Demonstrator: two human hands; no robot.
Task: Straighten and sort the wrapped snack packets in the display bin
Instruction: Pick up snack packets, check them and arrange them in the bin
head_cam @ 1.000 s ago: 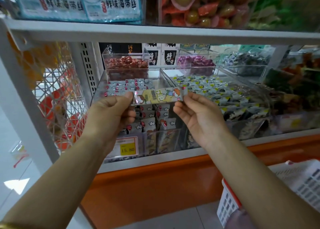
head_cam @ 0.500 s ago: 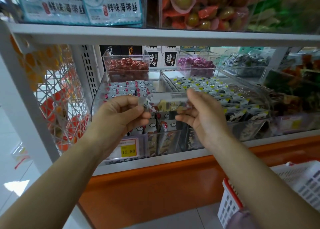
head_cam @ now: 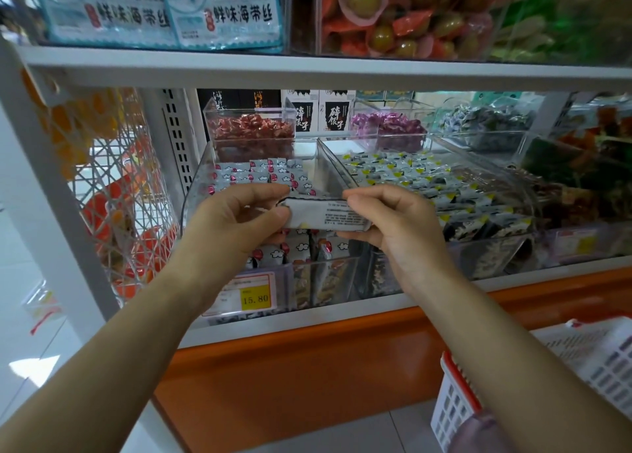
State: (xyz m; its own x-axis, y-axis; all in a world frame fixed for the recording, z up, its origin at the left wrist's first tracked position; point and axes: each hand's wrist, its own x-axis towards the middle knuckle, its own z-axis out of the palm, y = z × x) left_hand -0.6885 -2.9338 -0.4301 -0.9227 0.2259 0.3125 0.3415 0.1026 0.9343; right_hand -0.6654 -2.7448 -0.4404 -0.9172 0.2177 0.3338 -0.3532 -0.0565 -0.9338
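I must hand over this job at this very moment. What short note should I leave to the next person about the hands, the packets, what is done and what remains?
Hands: the left hand pinches the left end of one wrapped packet, and the right hand pinches its right end.
Things: the packet is held level over the front of the clear display bin, with its small-print side facing the camera. In the bin, back rows lie flat and front packets stand upright.
Done: the back rows look tidy.
Left: place the held packet where it belongs, then probably straighten the front packets, which the hands partly hide.
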